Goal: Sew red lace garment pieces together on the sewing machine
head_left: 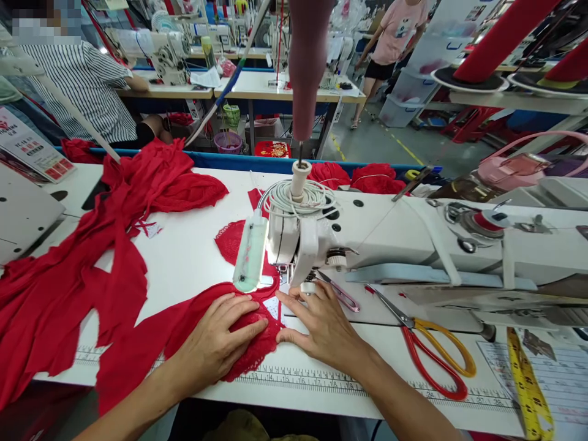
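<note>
My left hand (218,340) lies with its fingers stretched out over a red lace garment piece (255,349) on the white sewing table (193,245). My right hand (321,321) is spread beside the presser foot of the sewing machine (386,226). Its thumb and index fingertip rest at the right edge of the lace, next to a small white printed label (274,308). Part of the red fabric runs under the needle area, where the machine head and a lit lamp (250,254) hide some of it.
A heap of red garments (119,245) covers the table's left side. Large scissors (432,349) and small thread snips (340,292) lie right of my right hand. A yellow tape measure (528,386) lies at the right edge. Two other people are in the background.
</note>
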Demonstrator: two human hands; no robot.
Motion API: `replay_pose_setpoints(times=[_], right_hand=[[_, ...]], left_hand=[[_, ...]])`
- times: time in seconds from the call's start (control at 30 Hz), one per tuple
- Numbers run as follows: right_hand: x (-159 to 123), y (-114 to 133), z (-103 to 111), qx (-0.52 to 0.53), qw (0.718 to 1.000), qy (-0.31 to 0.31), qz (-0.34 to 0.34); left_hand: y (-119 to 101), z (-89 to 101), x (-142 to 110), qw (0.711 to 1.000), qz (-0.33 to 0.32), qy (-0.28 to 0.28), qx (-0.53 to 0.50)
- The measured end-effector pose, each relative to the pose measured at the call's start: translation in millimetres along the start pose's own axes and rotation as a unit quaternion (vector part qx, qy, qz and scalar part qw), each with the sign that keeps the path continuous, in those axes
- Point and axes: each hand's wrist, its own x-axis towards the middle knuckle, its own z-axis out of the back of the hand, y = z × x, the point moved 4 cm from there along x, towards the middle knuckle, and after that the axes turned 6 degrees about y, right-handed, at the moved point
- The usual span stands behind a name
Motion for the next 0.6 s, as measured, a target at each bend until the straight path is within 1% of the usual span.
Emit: replay_pose_setpoints(times=[0.2,0.33,0.5,0.6], right_hand=[[1,1,2,0.002,1.0,0.007,-0.002],[1,1,1,-0.009,1.0,0.009,-0.002],[0,1,1,-0.001,1.0,0.007,0.001],[1,1,0,0.003,1.0,0.007,-0.002]], left_hand=[[2,-2.6,-2,1.0,0.003,0.002,0.003],[-1,2.8,0,1.0,-0.005,-0.013,0.018],[-13,12.0,18,0.997,-0.01,-0.057,0.047],[-16,7.2,31,0.994,0.0,-0.086,0.07]])
